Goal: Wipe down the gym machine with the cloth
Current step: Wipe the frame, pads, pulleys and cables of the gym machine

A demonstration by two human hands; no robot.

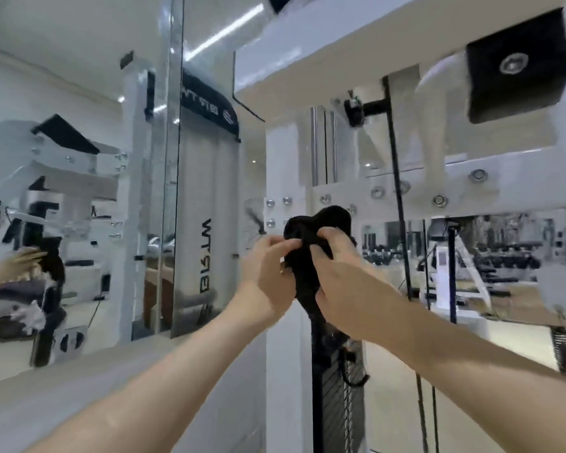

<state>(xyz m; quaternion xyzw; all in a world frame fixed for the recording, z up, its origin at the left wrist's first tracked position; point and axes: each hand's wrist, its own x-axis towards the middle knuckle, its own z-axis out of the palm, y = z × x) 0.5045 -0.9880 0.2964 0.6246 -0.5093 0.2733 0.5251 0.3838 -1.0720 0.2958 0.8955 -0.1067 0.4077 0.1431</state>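
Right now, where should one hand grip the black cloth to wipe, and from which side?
Grip the bunched middle of the black cloth, where the left hand and right hand pinch it, coming from the near side. Probably best: its rounded top wad is left free toward the gym machine frame.

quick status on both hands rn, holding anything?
The left hand is closed, gripping the black cloth.
The right hand is closed, gripping the same black cloth.
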